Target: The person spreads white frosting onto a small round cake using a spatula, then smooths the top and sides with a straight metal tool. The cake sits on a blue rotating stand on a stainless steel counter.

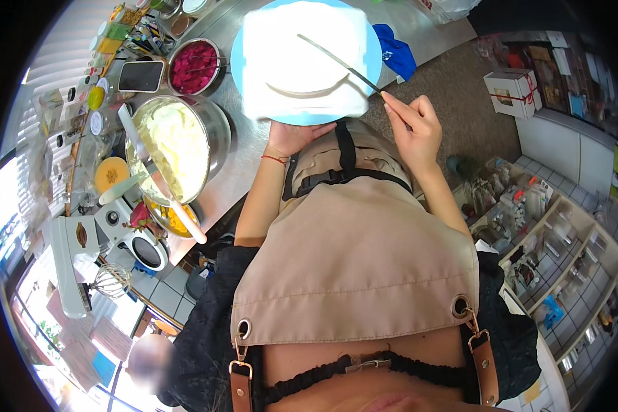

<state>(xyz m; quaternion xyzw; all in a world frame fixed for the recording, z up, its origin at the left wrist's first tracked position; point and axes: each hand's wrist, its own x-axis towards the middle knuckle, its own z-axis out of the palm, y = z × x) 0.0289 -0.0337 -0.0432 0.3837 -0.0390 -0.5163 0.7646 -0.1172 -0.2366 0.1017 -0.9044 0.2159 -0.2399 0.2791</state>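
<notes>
A white, strongly overexposed round cake (309, 56) sits on a pale square sheet or board (257, 105) on a blue turntable (301, 119). My right hand (416, 129) pinches the end of a long, thin palette knife (342, 64) between thumb and fingers. Its blade slants up and left across the cake; glare hides whether it touches the top. My left hand (288, 138), with a red cord at the wrist, is at the turntable's near rim. Its fingers are largely hidden beneath that rim.
Left on the steel worktop (247, 149), a metal bowl of whipped cream (170, 149) carries two spatulas (159, 180). Around it are bowls of pink fruit cubes (193, 67) and yellow fruit cubes (177, 219), a phone (141, 76) and a stand mixer (74, 257). A blue cloth (395, 54) lies right.
</notes>
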